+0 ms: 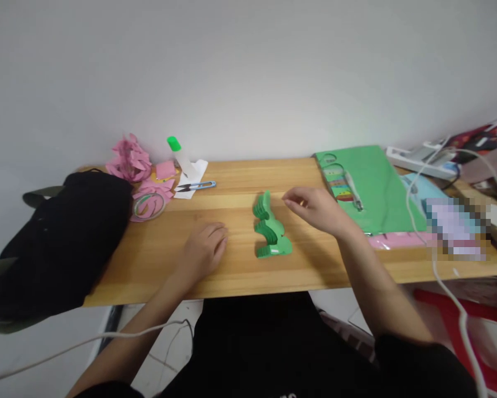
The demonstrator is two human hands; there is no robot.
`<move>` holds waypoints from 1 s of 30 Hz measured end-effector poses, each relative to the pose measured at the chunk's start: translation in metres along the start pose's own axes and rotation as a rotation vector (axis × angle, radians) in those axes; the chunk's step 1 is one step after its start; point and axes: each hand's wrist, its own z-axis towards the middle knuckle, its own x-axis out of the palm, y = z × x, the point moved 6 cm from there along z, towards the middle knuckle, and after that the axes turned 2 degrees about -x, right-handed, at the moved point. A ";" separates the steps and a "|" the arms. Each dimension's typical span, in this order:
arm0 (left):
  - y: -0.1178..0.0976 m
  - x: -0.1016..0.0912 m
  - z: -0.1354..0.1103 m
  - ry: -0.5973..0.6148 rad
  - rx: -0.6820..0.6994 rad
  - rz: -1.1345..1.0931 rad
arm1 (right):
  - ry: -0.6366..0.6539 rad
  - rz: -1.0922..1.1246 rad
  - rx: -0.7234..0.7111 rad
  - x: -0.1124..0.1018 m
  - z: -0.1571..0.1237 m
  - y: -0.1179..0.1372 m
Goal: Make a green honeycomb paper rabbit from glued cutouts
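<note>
A green layered piece (275, 228) with scalloped edges, like folded or stacked cut paper, stands on the wooden table between my hands. A small white patch shows at its near end. My left hand (204, 249) rests on the wood to its left, fingers loosely bent and nothing visible in them. To its right, my right hand (314, 209) hovers just above the table, with the thumb and curved fingers slightly apart. Neither hand touches the green piece.
Thread snips (196, 186) and a green-capped glue bottle (182, 157) lie on white paper, beside crumpled pink paper (130, 159) and a tape roll (148, 207). At left is a black bag (66, 237). Scissors (335, 168) rest on green sheets (376, 188); a white cable (437, 265) hangs at right.
</note>
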 end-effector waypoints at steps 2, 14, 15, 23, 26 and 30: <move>-0.012 0.003 0.009 0.008 0.042 -0.079 | -0.046 0.074 0.030 0.013 -0.022 -0.019; -0.065 0.022 0.033 0.163 0.169 -0.428 | -0.323 0.329 -0.054 0.064 -0.087 -0.013; -0.066 0.024 0.032 0.157 0.172 -0.432 | -0.334 0.342 -0.062 0.065 -0.089 -0.009; -0.057 0.033 0.018 0.127 0.101 -0.485 | -0.339 0.189 -0.249 0.076 -0.087 0.013; -0.051 0.032 0.015 0.099 0.077 -0.516 | -0.242 0.154 -0.328 0.082 -0.080 0.020; -0.047 0.030 0.012 0.043 0.095 -0.499 | -0.163 0.100 -0.392 0.088 -0.074 0.027</move>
